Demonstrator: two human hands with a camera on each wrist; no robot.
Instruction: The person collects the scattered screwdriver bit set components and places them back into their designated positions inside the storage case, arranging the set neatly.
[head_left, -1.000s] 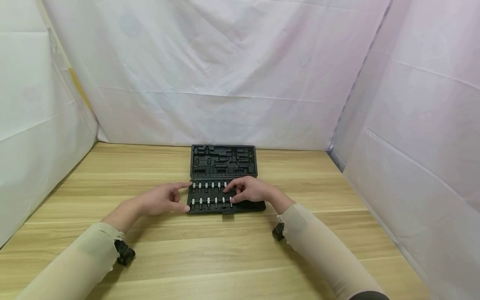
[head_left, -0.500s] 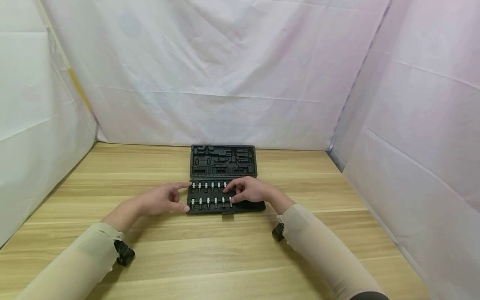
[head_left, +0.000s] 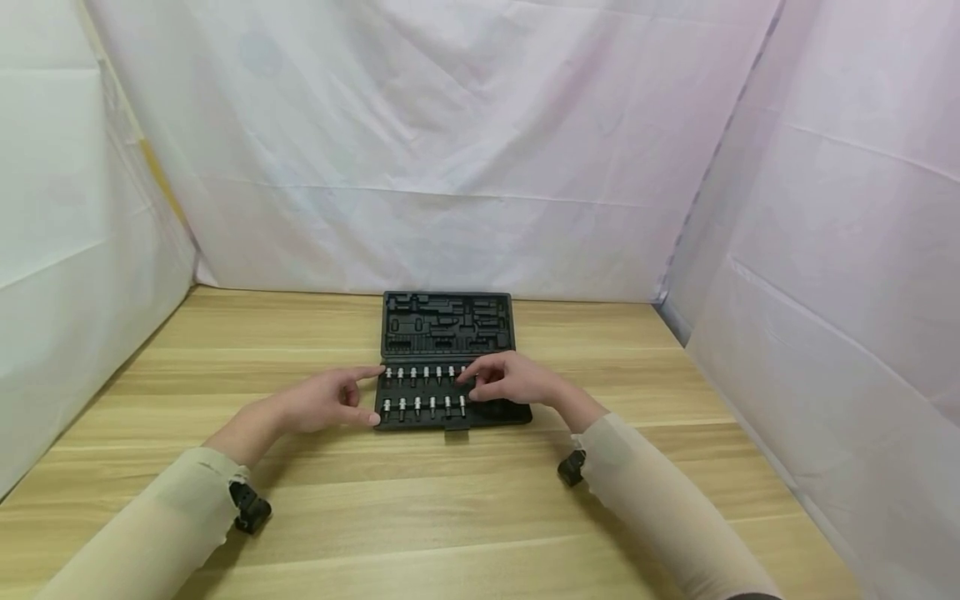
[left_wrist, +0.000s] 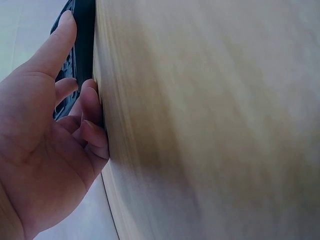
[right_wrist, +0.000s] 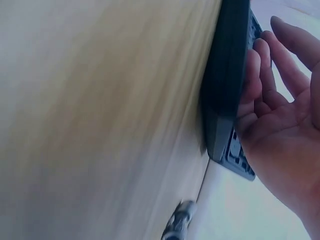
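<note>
A black tool case (head_left: 495, 414) lies unfolded on the wooden table, its moulded lid (head_left: 450, 323) laid back. Two rows of silver bit sockets (head_left: 417, 406) sit in the near half. My left hand (head_left: 330, 400) is at the case's left edge, index finger at the back corner and thumb at the front corner, other fingers loosely bent. My right hand (head_left: 517, 379) is over the right part of the case, fingers loosely bent, no socket visible between them. Its thumb tip is just above and right of the last front-row bit socket (head_left: 462, 406). The hand partly hides the back row's right end.
A wooden table (head_left: 420, 517) stretches around the case, with white cloth walls (head_left: 450, 167) behind and at both sides. A shiny metal cylindrical piece (right_wrist: 180, 220) shows at the bottom of the right wrist view. The case has a front latch (head_left: 456, 428).
My right hand has shifted slightly right, its thumb coming away from the last front-row bit socket, which now shows more fully. My left hand has stayed in place.
</note>
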